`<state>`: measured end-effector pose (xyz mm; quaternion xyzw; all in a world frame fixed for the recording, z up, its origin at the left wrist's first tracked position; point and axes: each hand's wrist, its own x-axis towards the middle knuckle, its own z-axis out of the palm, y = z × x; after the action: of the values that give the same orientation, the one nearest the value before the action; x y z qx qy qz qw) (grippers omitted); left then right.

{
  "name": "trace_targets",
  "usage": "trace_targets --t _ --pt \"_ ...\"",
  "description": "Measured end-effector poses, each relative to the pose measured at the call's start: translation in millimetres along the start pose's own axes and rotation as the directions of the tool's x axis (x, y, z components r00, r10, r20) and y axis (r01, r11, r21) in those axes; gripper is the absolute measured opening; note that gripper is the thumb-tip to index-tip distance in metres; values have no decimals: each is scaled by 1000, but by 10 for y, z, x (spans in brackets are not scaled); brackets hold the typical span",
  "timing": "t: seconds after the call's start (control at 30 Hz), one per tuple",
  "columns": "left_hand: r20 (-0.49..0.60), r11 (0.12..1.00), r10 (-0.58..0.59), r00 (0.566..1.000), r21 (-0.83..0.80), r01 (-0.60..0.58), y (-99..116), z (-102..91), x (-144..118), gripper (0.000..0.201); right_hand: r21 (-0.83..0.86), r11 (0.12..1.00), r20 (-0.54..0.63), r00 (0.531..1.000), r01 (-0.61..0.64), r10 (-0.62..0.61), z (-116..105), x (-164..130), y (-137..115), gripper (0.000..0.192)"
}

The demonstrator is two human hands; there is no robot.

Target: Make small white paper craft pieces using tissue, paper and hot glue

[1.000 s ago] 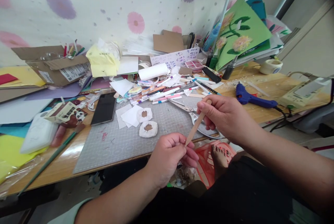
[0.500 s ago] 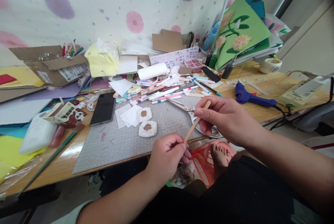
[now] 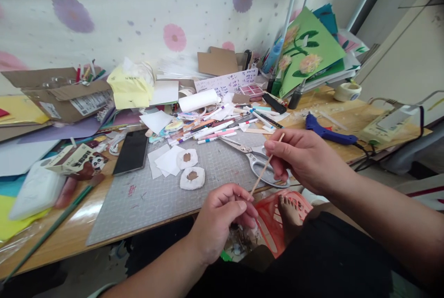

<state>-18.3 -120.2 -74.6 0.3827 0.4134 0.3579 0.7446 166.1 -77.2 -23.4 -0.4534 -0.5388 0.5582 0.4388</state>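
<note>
the right hand (image 3: 305, 159) comes in from the right on a bare forearm, knuckles up, and pinches the upper part of a thin wooden stick (image 3: 266, 165) between thumb and fingers, the other fingers curled loosely under. the stick slants down and to the left, its top end poking out just above the right thumb and its lower end meeting the left hand (image 3: 222, 217). that left hand rises from below on a bare forearm, back of the hand toward the camera, fingers bent in and closed on the stick's bottom tip between thumb and fingertips. so both hands are closed narrowly on the one stick, held in the air at the near edge of the grey cutting mat (image 3: 156, 187).

just behind the right hand lie the scissors (image 3: 249, 157) on the mat, their handles partly hidden by its fingers. beyond the left hand, two white pads (image 3: 189, 168) with brown centres sit on the mat beside white paper squares (image 3: 164, 160). a dark phone (image 3: 131, 152) lies farther left of them. past the right hand's wrist a blue glue gun (image 3: 326, 130) rests on the wooden table (image 3: 347, 117). below the hands an orange basket (image 3: 268, 217) shows under the table edge.
</note>
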Motion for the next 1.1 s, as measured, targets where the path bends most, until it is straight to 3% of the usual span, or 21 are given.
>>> trace_targets --t 0.13,0.47,0.57,0.67,0.73,0.8,0.9,0.93,1.1 --pt "53 998 20 998 -67 -17 -8 39 5 16 -20 1000 23 1000 -13 13 24 -15 7 28" --pt "-59 993 -80 995 -94 74 -5 140 29 10 -140 990 16 1000 3 -1 69 -48 -20 28" --pt "-52 989 -107 993 -104 101 -79 145 33 6 -200 980 18 1000 -1 5 107 -82 -44 30" --pt "-55 988 -155 986 -15 154 -200 102 65 6 -183 983 39 999 -8 15 66 -111 -47 30" --pt "43 952 -172 984 262 155 -274 27 121 6 -186 982 -3 1000 23 -24 -38 -78 -27 29" --pt "98 926 -112 989 373 68 -340 -76 192 7 -238 965 -94 987 107 -133 -185 5 12 26" --pt "207 896 -46 977 442 -52 -475 -240 295 6 -465 866 -154 946 184 -284 -398 174 117 23" --pt "298 877 -29 954 465 -119 -533 -287 321 9 -549 817 -151 941 175 -302 -454 233 164 23" --pt "361 876 -35 932 460 -145 -702 -407 320 15 -709 695 -107 955 121 -276 -665 492 367 24"
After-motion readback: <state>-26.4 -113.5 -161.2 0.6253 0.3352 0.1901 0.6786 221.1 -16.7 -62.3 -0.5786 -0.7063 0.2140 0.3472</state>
